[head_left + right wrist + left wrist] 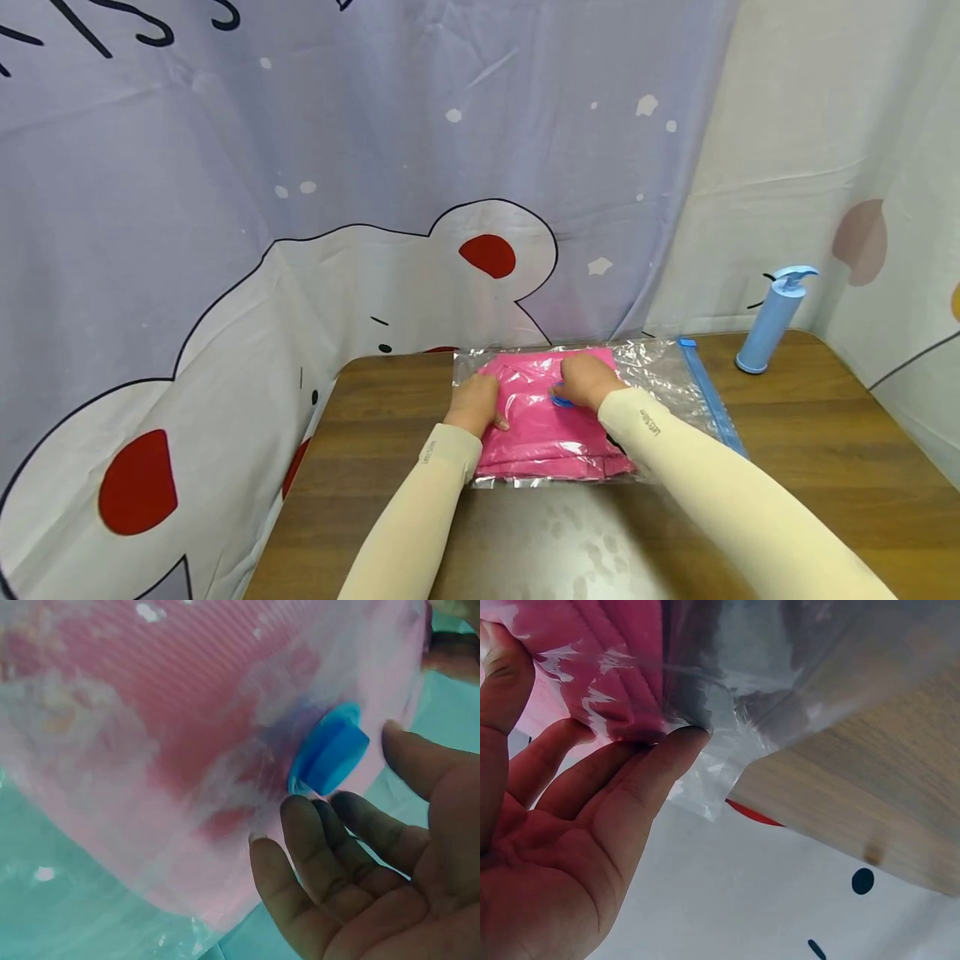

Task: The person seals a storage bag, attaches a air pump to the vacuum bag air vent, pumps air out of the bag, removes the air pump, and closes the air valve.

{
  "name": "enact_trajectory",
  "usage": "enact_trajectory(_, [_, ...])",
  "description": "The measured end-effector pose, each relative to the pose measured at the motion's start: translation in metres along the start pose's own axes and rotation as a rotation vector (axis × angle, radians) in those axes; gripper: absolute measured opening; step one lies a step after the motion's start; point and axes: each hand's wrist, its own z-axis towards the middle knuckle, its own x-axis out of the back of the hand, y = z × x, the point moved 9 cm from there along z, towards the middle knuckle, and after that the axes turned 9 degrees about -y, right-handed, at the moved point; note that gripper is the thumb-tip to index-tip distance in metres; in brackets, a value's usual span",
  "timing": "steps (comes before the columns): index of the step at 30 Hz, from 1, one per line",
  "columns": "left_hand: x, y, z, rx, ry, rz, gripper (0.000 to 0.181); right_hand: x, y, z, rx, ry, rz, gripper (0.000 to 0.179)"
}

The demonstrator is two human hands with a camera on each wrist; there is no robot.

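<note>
- Clear bag of pink cloth lies on the tabletop, lengthwise across, blue zip pointing rightward.
- Left hand, fingers relaxed, touches its left part.
- Right hand, loosely spread around the blue cap.

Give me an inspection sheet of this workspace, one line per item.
Surface: wood-grain table, with pale marks in the glare on its near side.
Job's things: clear bag lying flat, pink cloth inside; blue cap on its face, blue strip along its right edge in the head view.
Clutter: blue pump bottle, upright at the back right, apart from the bag.
Grips: left grip touches the bag's left side; right grip is at the cap, fingers and thumb spread around it.
Cables: nothing seen.
Surroundings: printed curtain behind the table.
</note>
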Motion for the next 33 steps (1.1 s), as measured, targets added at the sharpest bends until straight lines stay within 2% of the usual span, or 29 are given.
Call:
enact_trajectory(1, [0.0,0.0,0.0,-0.001,0.0,0.003,0.063,-0.004,0.002,0.003,0.003,-0.011,-0.013,0.029])
enact_trajectory(4, [-0.002,0.001,0.001,-0.003,-0.004,-0.006,0.063,-0.027,0.02,0.024,0.061,0.054,-0.063,0.028])
enact_trajectory(7, [-0.002,0.002,0.001,-0.002,-0.004,-0.007,0.062,-0.014,0.002,0.01,0.079,0.056,-0.079,0.016])
enact_trajectory(8, [-0.002,0.002,0.001,-0.001,-0.003,-0.004,0.062,-0.011,-0.003,0.006,0.095,0.08,-0.091,0.014])
enact_trajectory(9, [-0.001,0.002,0.001,0.001,-0.002,-0.003,0.063,-0.004,-0.012,-0.001,0.093,0.061,-0.083,0.01])
enact_trajectory(12, [0.0,0.003,0.001,0.005,-0.002,0.002,0.064,0.007,-0.027,-0.014,0.113,0.01,-0.066,0.016])
enact_trajectory(16, [0.001,0.006,0.0,-0.001,0.002,-0.001,0.064,-0.008,-0.01,-0.001,0.165,0.052,-0.089,0.023])
enact_trajectory(19, [-0.001,0.008,-0.001,-0.011,-0.004,-0.019,0.062,-0.012,-0.007,-0.002,0.189,0.054,-0.1,0.027])
enact_trajectory(23, [-0.006,0.006,0.001,-0.018,-0.029,-0.048,0.061,0.012,-0.035,-0.034,0.184,-0.035,-0.07,0.035])
enact_trajectory(26, [-0.003,0.004,0.002,-0.016,-0.016,-0.029,0.061,0.034,-0.049,-0.054,0.182,-0.029,-0.081,0.033])
enact_trajectory(30, [0.0,-0.001,0.002,-0.014,-0.025,-0.005,0.061,0.061,-0.044,-0.068,0.167,0.055,-0.097,0.029])
enact_trajectory(33, [-0.001,0.0,0.004,-0.021,-0.054,-0.02,0.061,0.082,-0.018,-0.081,0.118,0.092,-0.062,0.034])
